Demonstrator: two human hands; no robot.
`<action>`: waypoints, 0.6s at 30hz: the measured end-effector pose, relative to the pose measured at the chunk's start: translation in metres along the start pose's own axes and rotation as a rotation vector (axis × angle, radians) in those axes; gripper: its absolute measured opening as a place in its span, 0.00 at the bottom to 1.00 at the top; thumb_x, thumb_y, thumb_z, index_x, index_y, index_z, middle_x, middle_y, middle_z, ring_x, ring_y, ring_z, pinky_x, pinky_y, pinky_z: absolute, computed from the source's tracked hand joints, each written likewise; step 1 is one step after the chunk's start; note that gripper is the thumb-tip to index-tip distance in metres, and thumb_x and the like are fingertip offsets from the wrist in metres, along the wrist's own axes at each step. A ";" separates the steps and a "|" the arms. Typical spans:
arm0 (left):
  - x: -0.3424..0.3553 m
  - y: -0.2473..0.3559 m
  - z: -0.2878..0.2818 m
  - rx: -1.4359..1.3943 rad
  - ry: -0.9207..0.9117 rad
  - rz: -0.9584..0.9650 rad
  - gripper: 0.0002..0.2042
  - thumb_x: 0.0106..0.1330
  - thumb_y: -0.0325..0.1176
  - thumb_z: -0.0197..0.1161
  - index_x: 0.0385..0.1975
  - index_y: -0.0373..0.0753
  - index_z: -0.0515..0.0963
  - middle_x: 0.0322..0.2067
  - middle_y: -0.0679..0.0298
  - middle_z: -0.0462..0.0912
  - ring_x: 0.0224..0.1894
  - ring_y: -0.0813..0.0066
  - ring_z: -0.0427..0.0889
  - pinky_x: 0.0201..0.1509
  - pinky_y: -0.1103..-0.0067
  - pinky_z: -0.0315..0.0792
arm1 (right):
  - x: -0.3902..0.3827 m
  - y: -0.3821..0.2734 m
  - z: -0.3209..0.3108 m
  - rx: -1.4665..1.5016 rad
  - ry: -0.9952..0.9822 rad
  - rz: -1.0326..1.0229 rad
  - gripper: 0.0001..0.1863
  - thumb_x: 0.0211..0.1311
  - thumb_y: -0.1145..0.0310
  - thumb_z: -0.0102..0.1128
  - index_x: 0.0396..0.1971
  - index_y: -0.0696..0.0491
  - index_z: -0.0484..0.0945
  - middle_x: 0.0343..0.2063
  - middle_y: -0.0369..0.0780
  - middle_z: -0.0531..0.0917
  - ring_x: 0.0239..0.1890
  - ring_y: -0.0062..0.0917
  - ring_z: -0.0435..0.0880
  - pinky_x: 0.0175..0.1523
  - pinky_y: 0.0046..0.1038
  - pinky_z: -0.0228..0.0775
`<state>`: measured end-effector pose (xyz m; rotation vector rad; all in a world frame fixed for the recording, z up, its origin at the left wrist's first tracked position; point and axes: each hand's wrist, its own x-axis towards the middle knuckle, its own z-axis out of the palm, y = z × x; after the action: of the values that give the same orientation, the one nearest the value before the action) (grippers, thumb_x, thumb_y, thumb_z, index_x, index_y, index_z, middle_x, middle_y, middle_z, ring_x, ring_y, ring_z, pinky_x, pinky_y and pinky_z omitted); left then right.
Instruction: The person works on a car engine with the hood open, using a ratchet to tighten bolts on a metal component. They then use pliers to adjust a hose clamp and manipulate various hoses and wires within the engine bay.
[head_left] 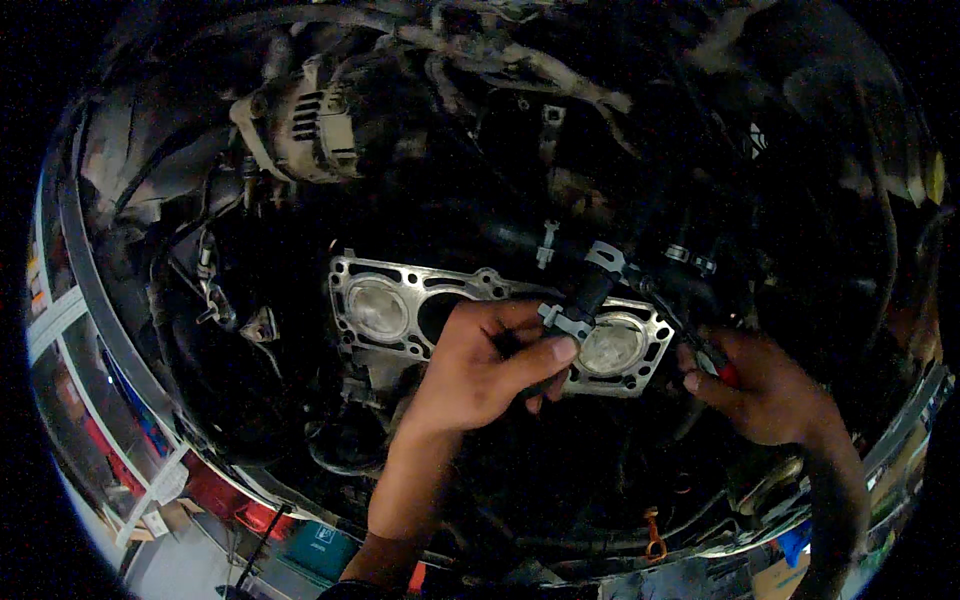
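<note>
Over the engine block my left hand (490, 365) grips a short black rubber hose (592, 292), thumb and fingers closed on its near end. One silver hose clamp (603, 258) sits round the hose's far end and another clamp (566, 321) is just by my thumb. To the right, my right hand (760, 385) is closed round a dark tool (712, 355) with a red part on its handle. The tool slants up and left toward the far clamp; its tip is too dark to tell whether it touches. Beneath lies the flat metal block face (455, 278) with round piston tops (378, 308).
An alternator (300, 130) sits at the far left of the engine bay. More clamped hoses (690, 260) lie right of centre. An orange dipstick loop (655, 540) stands near the front edge. Wiring (208, 275) hangs at left; shelving (100, 400) and a green box (318, 550) are beyond.
</note>
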<state>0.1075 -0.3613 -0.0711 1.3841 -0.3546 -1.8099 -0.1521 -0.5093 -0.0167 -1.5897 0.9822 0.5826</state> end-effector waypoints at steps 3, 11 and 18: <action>-0.003 0.006 0.021 0.310 -0.040 0.067 0.17 0.68 0.36 0.70 0.49 0.31 0.80 0.28 0.60 0.85 0.29 0.75 0.83 0.32 0.77 0.77 | -0.021 0.000 -0.005 -0.095 -0.003 0.152 0.18 0.67 0.65 0.63 0.53 0.56 0.77 0.37 0.50 0.83 0.41 0.41 0.82 0.50 0.37 0.73; 0.018 -0.044 0.114 1.208 -0.137 0.348 0.27 0.67 0.37 0.63 0.61 0.25 0.71 0.47 0.44 0.81 0.50 0.51 0.82 0.52 0.62 0.76 | -0.121 0.040 0.026 -0.036 0.489 0.386 0.23 0.68 0.66 0.65 0.59 0.60 0.74 0.40 0.44 0.85 0.42 0.34 0.84 0.51 0.36 0.75; 0.011 -0.084 0.097 1.203 0.040 0.590 0.21 0.60 0.39 0.69 0.53 0.41 0.81 0.50 0.54 0.80 0.53 0.50 0.78 0.58 0.57 0.73 | -0.147 0.034 0.051 0.629 0.570 0.651 0.20 0.67 0.66 0.69 0.55 0.57 0.75 0.41 0.39 0.83 0.39 0.24 0.78 0.44 0.30 0.74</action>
<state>-0.0167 -0.3405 -0.0979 1.7537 -1.8140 -1.0078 -0.2519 -0.4200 0.0686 -0.8502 1.9243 0.1887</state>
